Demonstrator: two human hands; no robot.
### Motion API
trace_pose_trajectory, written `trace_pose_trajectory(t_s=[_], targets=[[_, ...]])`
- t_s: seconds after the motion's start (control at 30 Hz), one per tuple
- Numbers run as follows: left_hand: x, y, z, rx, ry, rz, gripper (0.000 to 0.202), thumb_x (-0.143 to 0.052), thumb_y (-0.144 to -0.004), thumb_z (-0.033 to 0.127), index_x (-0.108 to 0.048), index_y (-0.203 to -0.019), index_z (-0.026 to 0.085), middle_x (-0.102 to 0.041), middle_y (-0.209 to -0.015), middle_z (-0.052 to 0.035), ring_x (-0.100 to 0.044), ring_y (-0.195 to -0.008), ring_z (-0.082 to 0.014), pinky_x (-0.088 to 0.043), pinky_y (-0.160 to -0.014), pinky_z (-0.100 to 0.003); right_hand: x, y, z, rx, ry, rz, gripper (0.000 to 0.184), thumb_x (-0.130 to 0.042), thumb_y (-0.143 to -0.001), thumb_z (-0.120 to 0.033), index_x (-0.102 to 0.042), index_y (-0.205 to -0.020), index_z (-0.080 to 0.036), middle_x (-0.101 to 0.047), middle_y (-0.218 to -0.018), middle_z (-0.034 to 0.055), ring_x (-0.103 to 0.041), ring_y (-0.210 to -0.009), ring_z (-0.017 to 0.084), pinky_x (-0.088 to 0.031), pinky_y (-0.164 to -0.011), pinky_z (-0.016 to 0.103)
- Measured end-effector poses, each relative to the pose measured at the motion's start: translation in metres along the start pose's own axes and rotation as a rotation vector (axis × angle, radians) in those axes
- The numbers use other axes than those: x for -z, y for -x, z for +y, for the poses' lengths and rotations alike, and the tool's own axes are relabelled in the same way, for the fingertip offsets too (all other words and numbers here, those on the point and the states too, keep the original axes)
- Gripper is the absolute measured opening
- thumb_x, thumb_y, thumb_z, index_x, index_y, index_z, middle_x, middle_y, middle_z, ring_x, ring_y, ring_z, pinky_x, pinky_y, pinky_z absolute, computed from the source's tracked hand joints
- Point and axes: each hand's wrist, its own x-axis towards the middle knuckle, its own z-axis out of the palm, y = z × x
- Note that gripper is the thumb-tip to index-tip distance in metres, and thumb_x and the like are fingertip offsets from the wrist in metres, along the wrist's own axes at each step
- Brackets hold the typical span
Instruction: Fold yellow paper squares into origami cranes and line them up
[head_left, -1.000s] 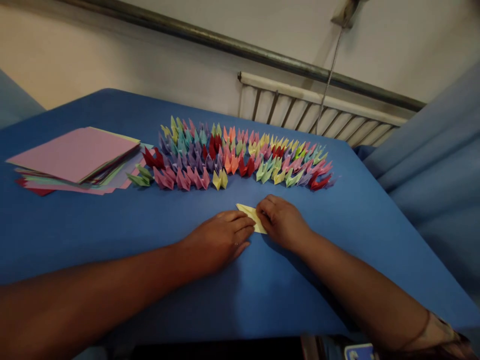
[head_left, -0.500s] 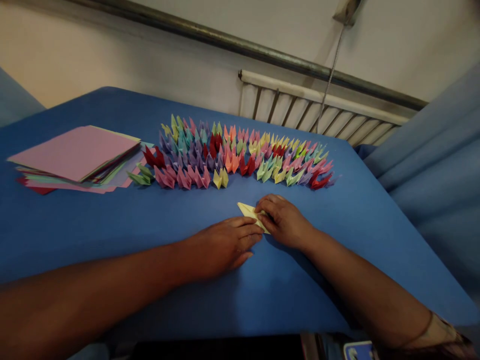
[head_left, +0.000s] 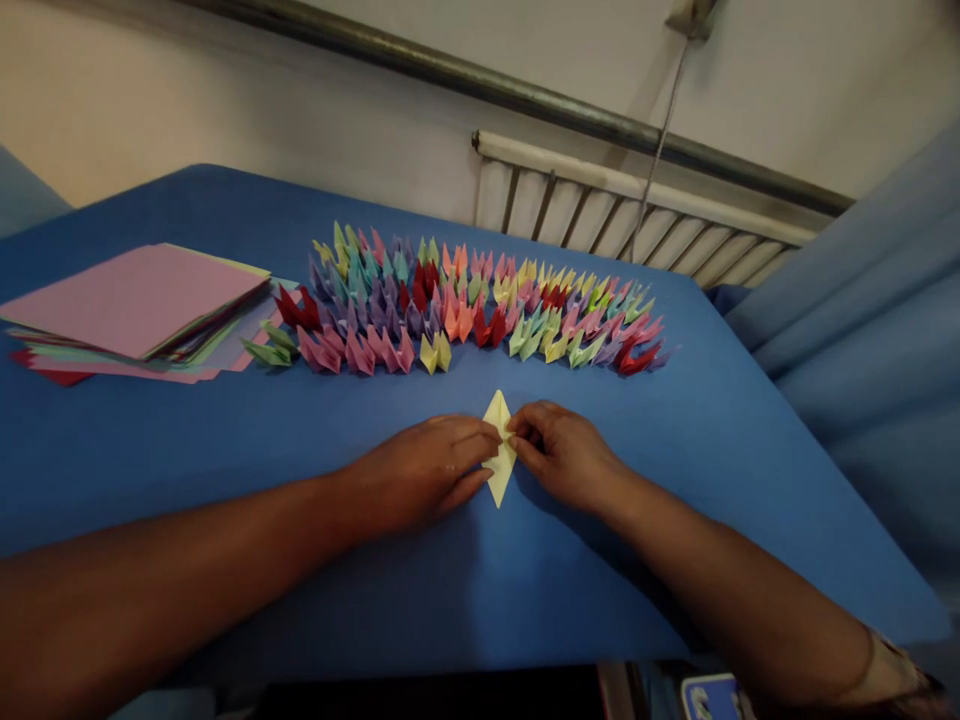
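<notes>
A pale yellow folded origami paper (head_left: 498,482), shaped like a long diamond, lies on the blue table with one point toward me and one away. My left hand (head_left: 442,462) rests at its left edge, fingertips pressing on the paper. From the right, my right hand (head_left: 564,448) pinches the paper's side near its middle between thumb and fingers. Just beyond the hands stand rows of folded paper cranes (head_left: 457,315) in many colours, with a yellow crane (head_left: 435,352) among the nearest.
A stack of coloured paper sheets (head_left: 142,300), pink on top, lies at the left of the blue table (head_left: 360,600). Behind the table are a white radiator (head_left: 577,190) and a metal pipe (head_left: 450,72). A blue curtain (head_left: 877,330) hangs at the right.
The yellow paper has turned from lying slantwise to pointing toward and away from me. My left hand has shifted slightly left and up to its edge; my right fingers now pinch its right side.
</notes>
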Motion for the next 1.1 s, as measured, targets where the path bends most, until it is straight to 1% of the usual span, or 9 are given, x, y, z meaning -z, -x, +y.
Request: trace_pose_trajectory(t_s=[0.1, 0.23, 0.37, 0.47, 0.57, 0.63, 0.73, 0.93, 1.1], targets=[[-0.005, -0.001, -0.004, 0.056, -0.063, 0.033, 0.031, -0.05, -0.094, 0.022, -0.055, -0.122, 0.01, -0.061, -0.122, -0.0147, -0.056, -0.113, -0.024, -0.047, -0.096, -0.038, 0.0, 0.0, 0.0, -0.02, -0.001, -0.007, 0.011, -0.055, -0.087, -0.02, -0.063, -0.094, -0.019, -0.065, -0.084, 0.0021, -0.056, -0.075, 0.015, -0.042, -0.069, 0.027], [-0.011, -0.002, -0.009, 0.01, -0.146, -0.011, 0.033, -0.05, -0.095, 0.024, -0.056, -0.125, 0.013, -0.061, -0.122, -0.0125, -0.056, -0.111, -0.0245, -0.046, -0.097, -0.041, 0.0, -0.002, 0.004, 0.022, 0.014, 0.01, 0.015, -0.053, -0.088, -0.02, -0.066, -0.097, -0.019, -0.066, -0.088, 0.0034, -0.058, -0.08, 0.015, -0.044, -0.073, 0.028], [-0.012, -0.002, -0.008, -0.002, -0.193, -0.048, 0.034, -0.051, -0.094, 0.024, -0.057, -0.126, 0.015, -0.063, -0.121, -0.011, -0.056, -0.111, -0.0251, -0.045, -0.097, -0.041, 0.0, -0.004, 0.007, 0.053, 0.016, -0.006, 0.02, -0.05, -0.091, -0.02, -0.069, -0.098, -0.02, -0.066, -0.088, 0.0038, -0.06, -0.083, 0.016, -0.046, -0.077, 0.03], [-0.014, -0.001, -0.007, 0.003, -0.21, -0.036, 0.032, -0.052, -0.094, 0.025, -0.059, -0.123, 0.015, -0.063, -0.12, -0.0106, -0.056, -0.111, -0.0254, -0.045, -0.095, -0.041, -0.003, -0.006, 0.011, 0.056, 0.09, 0.072, 0.026, -0.05, -0.091, -0.022, -0.067, -0.112, -0.02, -0.065, -0.1, 0.0076, -0.059, -0.095, 0.02, -0.046, -0.086, 0.034], [-0.015, -0.001, -0.006, 0.017, -0.211, -0.033, 0.032, -0.053, -0.093, 0.024, -0.059, -0.123, 0.016, -0.064, -0.12, -0.0105, -0.056, -0.112, -0.0254, -0.044, -0.096, -0.041, -0.007, -0.007, 0.013, 0.079, 0.212, 0.133, 0.038, -0.049, -0.093, -0.027, -0.059, -0.128, -0.019, -0.059, -0.118, 0.0122, -0.053, -0.109, 0.025, -0.043, -0.095, 0.042], [-0.015, -0.001, -0.006, 0.02, -0.206, -0.034, 0.032, -0.052, -0.093, 0.024, -0.059, -0.123, 0.016, -0.064, -0.12, -0.0099, -0.056, -0.112, -0.0248, -0.043, -0.097, -0.04, -0.009, -0.007, 0.014, 0.087, 0.267, 0.12, 0.041, -0.047, -0.094, -0.03, -0.057, -0.133, -0.02, -0.057, -0.124, 0.0128, -0.051, -0.111, 0.027, -0.043, -0.094, 0.044], [-0.014, -0.002, -0.004, 0.006, -0.211, -0.03, 0.029, -0.05, -0.094, 0.024, -0.06, -0.121, 0.016, -0.064, -0.119, -0.0093, -0.056, -0.112, -0.0239, -0.042, -0.098, -0.039, -0.011, -0.005, 0.012, 0.082, 0.322, 0.095, 0.042, -0.045, -0.096, -0.034, -0.055, -0.136, -0.022, -0.056, -0.128, 0.0118, -0.049, -0.114, 0.028, -0.043, -0.093, 0.044], [-0.014, -0.003, -0.003, 0.014, -0.219, -0.043, 0.029, -0.049, -0.094, 0.022, -0.06, -0.121, 0.015, -0.064, -0.121, -0.0096, -0.056, -0.112, -0.0234, -0.043, -0.098, -0.039, -0.009, -0.004, 0.006, 0.094, 0.444, 0.07, 0.043, -0.042, -0.098, -0.035, -0.052, -0.138, -0.023, -0.055, -0.131, 0.0101, -0.049, -0.112, 0.028, -0.041, -0.09, 0.043], [-0.015, -0.003, -0.004, -0.001, -0.199, -0.016, 0.029, -0.051, -0.093, 0.021, -0.06, -0.12, 0.016, -0.065, -0.119, -0.0093, -0.056, -0.112, -0.023, -0.043, -0.099, -0.039, -0.005, -0.006, 0.002, 0.097, 0.527, 0.019, 0.043, -0.041, -0.099, -0.036, -0.05, -0.138, -0.024, -0.055, -0.13, 0.0106, -0.051, -0.108, 0.028, -0.04, -0.087, 0.043]])
